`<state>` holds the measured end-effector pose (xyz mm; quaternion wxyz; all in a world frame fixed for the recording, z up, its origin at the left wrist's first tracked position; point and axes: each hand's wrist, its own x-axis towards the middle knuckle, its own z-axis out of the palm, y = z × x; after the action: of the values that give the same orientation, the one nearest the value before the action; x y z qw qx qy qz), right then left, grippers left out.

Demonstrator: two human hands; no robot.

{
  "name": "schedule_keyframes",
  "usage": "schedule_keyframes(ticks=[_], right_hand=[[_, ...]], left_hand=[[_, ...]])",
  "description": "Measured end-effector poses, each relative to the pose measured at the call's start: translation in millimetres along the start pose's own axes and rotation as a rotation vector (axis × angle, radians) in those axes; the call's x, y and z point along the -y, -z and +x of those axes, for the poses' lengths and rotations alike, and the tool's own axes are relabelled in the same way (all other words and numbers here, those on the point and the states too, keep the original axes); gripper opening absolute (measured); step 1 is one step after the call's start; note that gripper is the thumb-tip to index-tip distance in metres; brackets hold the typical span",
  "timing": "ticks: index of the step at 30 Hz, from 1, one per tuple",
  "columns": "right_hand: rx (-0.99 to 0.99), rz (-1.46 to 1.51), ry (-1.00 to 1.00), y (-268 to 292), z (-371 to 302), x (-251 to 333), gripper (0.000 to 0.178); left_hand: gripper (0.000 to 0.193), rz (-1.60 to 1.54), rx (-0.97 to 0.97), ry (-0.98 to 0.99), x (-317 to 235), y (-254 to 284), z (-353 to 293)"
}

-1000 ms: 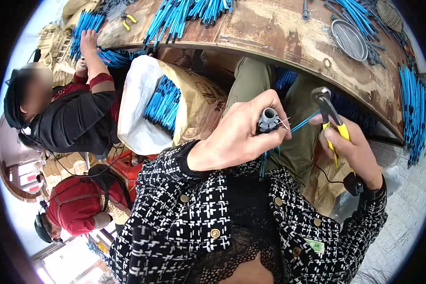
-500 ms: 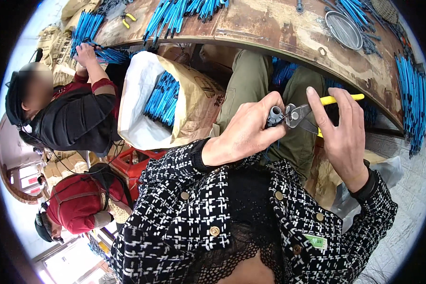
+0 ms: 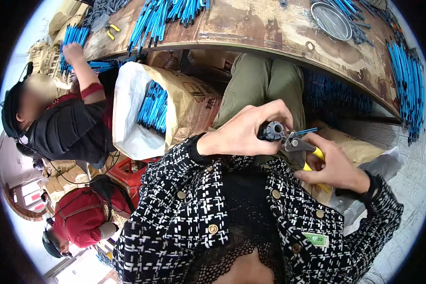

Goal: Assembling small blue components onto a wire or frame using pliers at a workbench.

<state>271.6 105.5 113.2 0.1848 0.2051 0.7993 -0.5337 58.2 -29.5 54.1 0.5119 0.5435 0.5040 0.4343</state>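
Note:
My left hand (image 3: 244,133) is wrapped round a dark grey plastic tube-shaped piece (image 3: 273,128), its round hollow end facing up. My right hand (image 3: 337,163) closes on the yellow handles of a pair of cutting pliers (image 3: 296,144). The pliers' metal jaws are right beside the grey piece; whether they bite on it I cannot tell. A thin blue stick (image 3: 308,130) pokes out just behind the jaws. Both hands are above my lap, over my green trousers (image 3: 251,83).
On my left a paper sack (image 3: 189,102) with white lining holds many blue sticks (image 3: 152,108). More blue bundles, a round metal dish (image 3: 331,21) and yellow-handled pliers (image 3: 112,31) lie on the worn wooden table (image 3: 260,28). Two people (image 3: 64,123) work at the left, by a red stool (image 3: 132,173).
The right hand has gone from spread fingers to closed round the pliers' handles, which now point lower. My left hand has turned the grey piece slightly. The nearest co-worker's arm has moved.

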Motion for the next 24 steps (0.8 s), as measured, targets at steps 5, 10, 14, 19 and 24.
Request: schedule_keyframes(ticks=[5, 10, 14, 19, 24], right_hand=[[-0.601, -0.495, 0.408, -9, 6, -16, 0.053], [-0.379, -0.497, 0.306, 8, -7, -14, 0.053], [0.419, 0.520, -0.205, 29, 1, -15, 0.054], [-0.298, -0.213, 0.123, 10, -2, -30, 0.051], [-0.156, -0.147, 0.173, 43, 18, -40, 0.045]], left_hand=[[0.042, -0.365, -0.113, 0.008, -2, -3, 13], [0.049, -0.223, -0.062, -0.064, 12, -2, 20], [0.046, -0.247, 0.040, -0.021, 7, -5, 26], [0.050, -0.298, -0.112, 0.012, 20, -6, 40], [0.053, -0.298, -0.131, 0.143, 23, 5, 50]])
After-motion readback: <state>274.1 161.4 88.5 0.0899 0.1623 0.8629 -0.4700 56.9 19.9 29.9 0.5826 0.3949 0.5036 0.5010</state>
